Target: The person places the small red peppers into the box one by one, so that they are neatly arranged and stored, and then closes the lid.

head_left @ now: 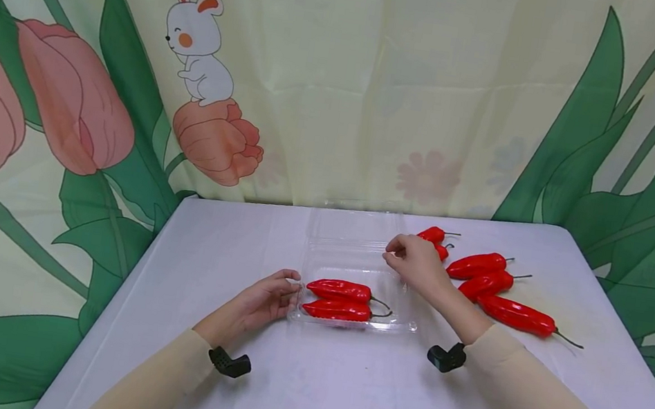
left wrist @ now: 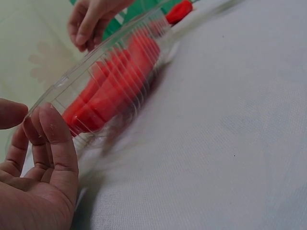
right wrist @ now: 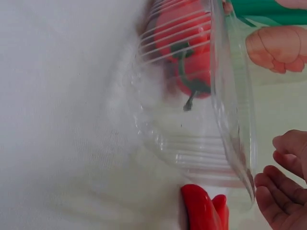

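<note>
A clear plastic clamshell box [head_left: 357, 264] lies on the table with its lid [head_left: 356, 226] folded back toward the curtain. Inside its near part, two red peppers [head_left: 338, 309] lie side by side, stems to the right. My left hand [head_left: 266, 301] pinches the box's left rim, thumb [left wrist: 13, 114] on one side and fingers on the other. Over the box's right side, near the fold, is my right hand [head_left: 416, 262]; its bent fingers [right wrist: 276, 189] are close beside the plastic edge, with nothing between thumb and fingers.
Several more red peppers [head_left: 516, 315] lie to the right of the box, some partly behind my right hand. A white cloth [head_left: 223, 232] covers the table. Behind its far edge hangs a curtain [head_left: 343, 95] printed with tulips and a rabbit.
</note>
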{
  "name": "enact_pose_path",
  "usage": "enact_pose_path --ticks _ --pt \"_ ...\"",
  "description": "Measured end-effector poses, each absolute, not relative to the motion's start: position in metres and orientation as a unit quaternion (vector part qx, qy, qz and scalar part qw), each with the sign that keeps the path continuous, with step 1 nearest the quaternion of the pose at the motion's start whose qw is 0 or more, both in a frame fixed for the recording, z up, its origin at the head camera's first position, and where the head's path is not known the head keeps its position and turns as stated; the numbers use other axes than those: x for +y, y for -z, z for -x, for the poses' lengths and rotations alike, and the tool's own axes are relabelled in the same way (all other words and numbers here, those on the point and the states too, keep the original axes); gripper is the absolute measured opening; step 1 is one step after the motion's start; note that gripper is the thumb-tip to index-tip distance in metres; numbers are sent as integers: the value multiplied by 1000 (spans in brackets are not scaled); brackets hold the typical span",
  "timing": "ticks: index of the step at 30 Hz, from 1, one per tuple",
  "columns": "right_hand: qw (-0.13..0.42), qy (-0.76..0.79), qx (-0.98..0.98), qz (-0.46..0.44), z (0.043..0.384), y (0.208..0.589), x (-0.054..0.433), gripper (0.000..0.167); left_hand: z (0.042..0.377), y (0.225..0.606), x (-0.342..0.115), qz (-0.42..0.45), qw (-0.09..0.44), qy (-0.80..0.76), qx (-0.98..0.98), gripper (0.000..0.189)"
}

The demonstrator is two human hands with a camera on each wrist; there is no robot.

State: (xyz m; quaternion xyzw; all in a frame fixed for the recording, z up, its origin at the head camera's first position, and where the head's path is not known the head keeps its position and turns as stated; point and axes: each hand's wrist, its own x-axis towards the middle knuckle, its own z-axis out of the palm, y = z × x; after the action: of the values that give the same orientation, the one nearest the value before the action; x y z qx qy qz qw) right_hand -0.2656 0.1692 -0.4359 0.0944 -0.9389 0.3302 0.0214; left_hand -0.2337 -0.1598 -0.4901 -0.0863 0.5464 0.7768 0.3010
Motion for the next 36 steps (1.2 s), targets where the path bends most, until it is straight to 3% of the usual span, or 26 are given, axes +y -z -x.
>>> enact_pose_path --ticks 5,14,21,36 --pt "49 -319 -943 -87 267 440 178 31 234 490 -161 75 308 -786 532 23" --pt "49 -322 -943 -67 269 444 193 42 233 490 -162 78 308 -783 535 25" --pt "49 -325 -943 -54 267 447 209 34 235 489 -161 72 309 -779 541 23" --pt "32 -315 -948 -36 273 454 232 36 233 489 -162 84 308 -772 550 26"
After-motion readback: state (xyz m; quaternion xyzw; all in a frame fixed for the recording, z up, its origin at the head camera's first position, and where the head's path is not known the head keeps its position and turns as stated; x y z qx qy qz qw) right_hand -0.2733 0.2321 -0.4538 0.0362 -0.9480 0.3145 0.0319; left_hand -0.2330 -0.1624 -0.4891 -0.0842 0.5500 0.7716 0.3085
